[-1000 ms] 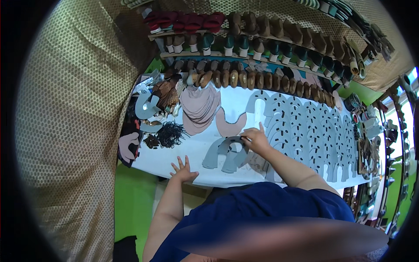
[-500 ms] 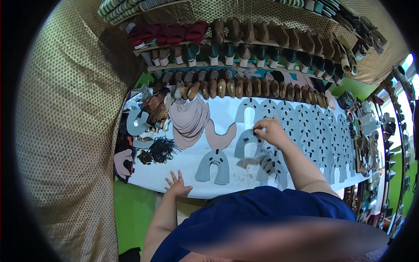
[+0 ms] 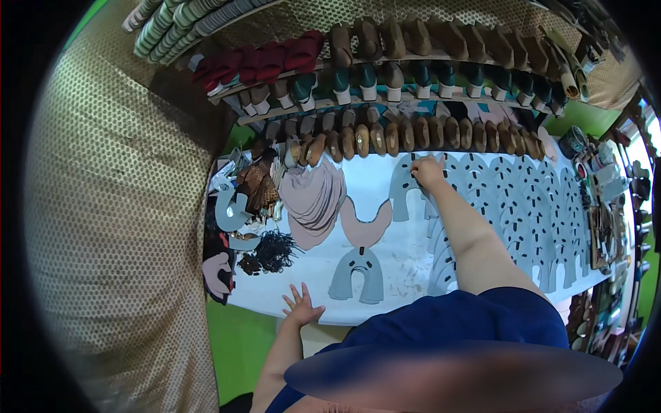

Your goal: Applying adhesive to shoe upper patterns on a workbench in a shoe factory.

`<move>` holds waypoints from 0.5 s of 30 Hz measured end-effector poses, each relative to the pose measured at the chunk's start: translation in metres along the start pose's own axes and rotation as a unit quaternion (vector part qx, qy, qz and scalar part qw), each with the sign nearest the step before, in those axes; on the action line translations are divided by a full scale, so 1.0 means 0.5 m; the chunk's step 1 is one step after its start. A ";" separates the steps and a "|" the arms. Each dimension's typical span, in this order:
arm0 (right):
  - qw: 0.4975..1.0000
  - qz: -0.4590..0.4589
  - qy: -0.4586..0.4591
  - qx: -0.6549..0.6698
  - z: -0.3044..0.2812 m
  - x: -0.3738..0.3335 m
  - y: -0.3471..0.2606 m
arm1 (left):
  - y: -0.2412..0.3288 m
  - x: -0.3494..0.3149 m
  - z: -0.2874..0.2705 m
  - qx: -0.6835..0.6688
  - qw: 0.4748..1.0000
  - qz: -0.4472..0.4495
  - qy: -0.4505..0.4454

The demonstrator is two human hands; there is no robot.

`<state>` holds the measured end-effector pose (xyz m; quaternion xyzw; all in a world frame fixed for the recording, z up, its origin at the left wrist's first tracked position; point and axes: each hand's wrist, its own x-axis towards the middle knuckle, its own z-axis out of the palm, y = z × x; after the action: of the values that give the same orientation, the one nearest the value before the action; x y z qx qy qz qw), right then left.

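My right hand (image 3: 428,172) reaches far over the table, fingers bent down and closed on the top of a grey U-shaped shoe upper piece (image 3: 403,199) with small dark marks. That piece lies at the left end of the far row of like grey pieces (image 3: 506,199); whether another lies under it is hard to see. At the near table edge my left hand (image 3: 303,308) rests with spread fingers, holding nothing. In front of it sits a small stack of grey U-shaped pieces (image 3: 372,275), just below a pink U-shaped piece (image 3: 365,230).
Pink cut pieces (image 3: 313,199) are fanned left of centre, beside black laces (image 3: 277,251) and brown scraps (image 3: 258,186). Shoe lasts (image 3: 406,134) line the table's back edge, under shelves of more lasts and red shoes (image 3: 258,62). A patterned curtain (image 3: 124,206) hangs at left.
My right hand has moved away from me with the grey piece, from mid-table to the far row. My left hand stays at the near edge; the whole view has shifted slightly.
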<state>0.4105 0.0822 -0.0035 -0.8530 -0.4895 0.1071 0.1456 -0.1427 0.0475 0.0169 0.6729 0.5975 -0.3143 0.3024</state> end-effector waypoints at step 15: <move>0.978 -0.184 -0.056 0.082 0.140 -0.295 -0.248 | -0.015 -0.007 -0.012 -0.024 0.999 0.031 -0.003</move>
<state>0.2148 0.0238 -0.0193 -0.7261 -0.6350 0.1661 0.2048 -0.1500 0.0509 0.0229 0.6823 0.5832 -0.2923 0.3300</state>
